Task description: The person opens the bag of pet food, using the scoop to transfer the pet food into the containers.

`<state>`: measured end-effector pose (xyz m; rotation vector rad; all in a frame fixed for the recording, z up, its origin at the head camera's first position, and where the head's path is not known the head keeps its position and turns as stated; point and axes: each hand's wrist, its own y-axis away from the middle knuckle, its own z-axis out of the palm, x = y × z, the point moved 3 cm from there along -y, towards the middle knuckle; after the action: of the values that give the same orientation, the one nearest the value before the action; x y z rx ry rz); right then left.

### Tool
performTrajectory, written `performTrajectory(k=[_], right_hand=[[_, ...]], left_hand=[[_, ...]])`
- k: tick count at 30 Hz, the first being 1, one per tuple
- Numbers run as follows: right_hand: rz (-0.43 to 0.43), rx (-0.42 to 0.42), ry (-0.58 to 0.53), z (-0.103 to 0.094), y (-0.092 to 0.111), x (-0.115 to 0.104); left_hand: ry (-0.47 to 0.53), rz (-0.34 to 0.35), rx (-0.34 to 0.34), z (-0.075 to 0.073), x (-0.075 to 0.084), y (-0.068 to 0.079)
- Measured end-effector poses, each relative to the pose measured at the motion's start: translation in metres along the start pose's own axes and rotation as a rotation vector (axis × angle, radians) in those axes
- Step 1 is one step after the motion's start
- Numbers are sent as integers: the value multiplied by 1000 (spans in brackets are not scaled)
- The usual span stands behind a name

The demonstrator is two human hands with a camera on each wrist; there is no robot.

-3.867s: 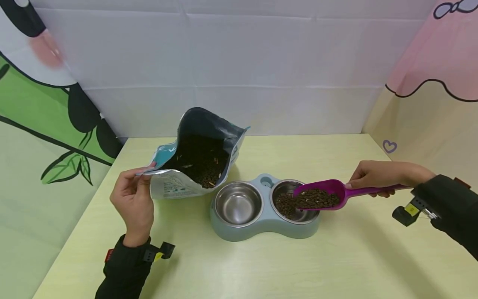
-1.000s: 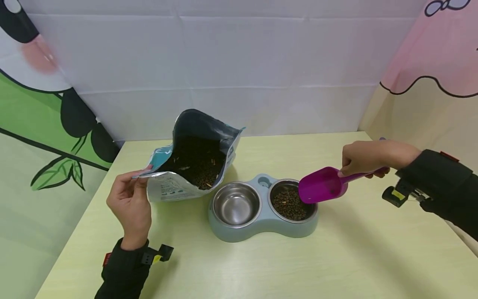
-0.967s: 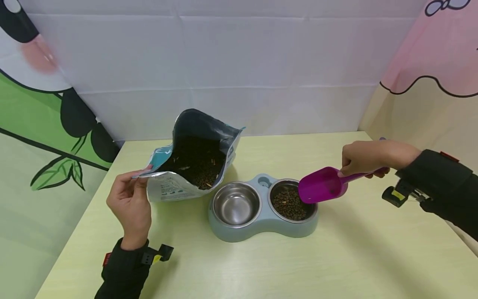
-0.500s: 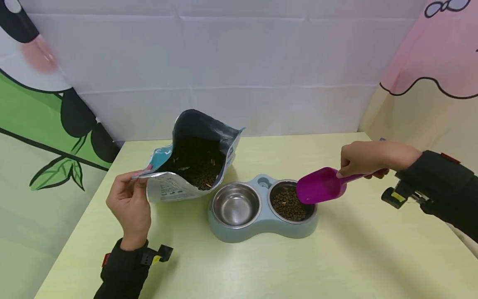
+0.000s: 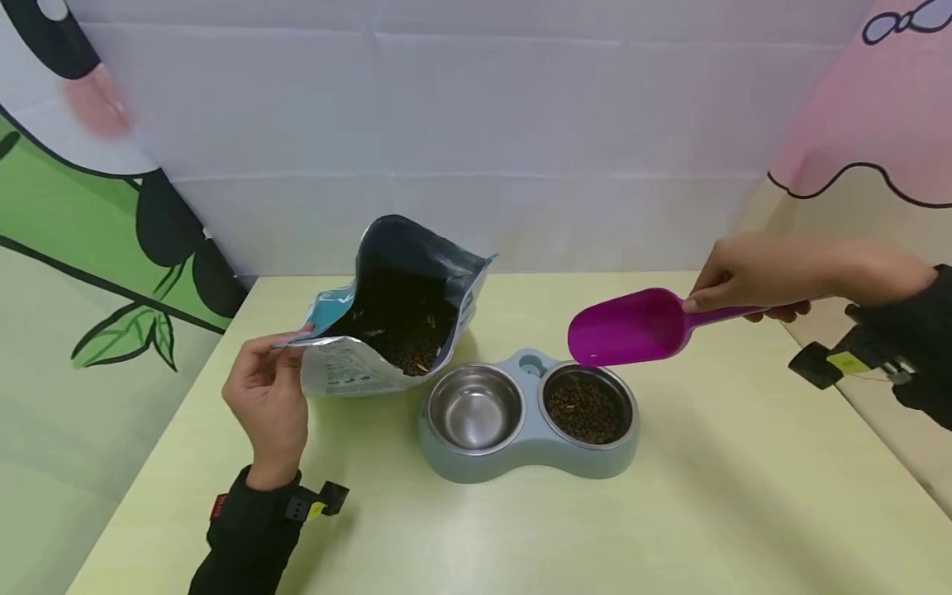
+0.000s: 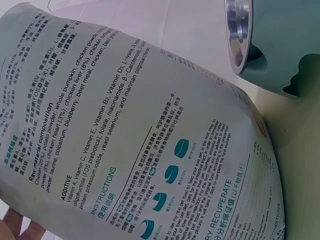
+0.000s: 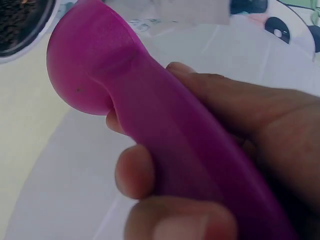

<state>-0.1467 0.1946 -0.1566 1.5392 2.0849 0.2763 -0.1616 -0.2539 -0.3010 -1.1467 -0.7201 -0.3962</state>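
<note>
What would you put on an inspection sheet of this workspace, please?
Surface: pale table, no spills seen.
Job's things: open bag with kibble inside; scoop, no kibble visible in it; two-bowl stand, left bowl bare, right bowl partly filled.
Clutter: nothing seen.
Grips: left grip pinches the bag; right grip holds the scoop by its handle.
Cables: nothing clearly seen.
Surroundings: pale backdrop, cartoon prints on both sides.
</note>
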Motion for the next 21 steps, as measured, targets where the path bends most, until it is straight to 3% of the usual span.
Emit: performTrajectory(k=[14, 21], right_hand=[[73, 103, 15, -44, 25, -5], [36, 132, 8, -59, 25, -17]], left_hand=[[0, 6, -15, 1, 2, 1], [19, 4, -20, 4, 0, 1]])
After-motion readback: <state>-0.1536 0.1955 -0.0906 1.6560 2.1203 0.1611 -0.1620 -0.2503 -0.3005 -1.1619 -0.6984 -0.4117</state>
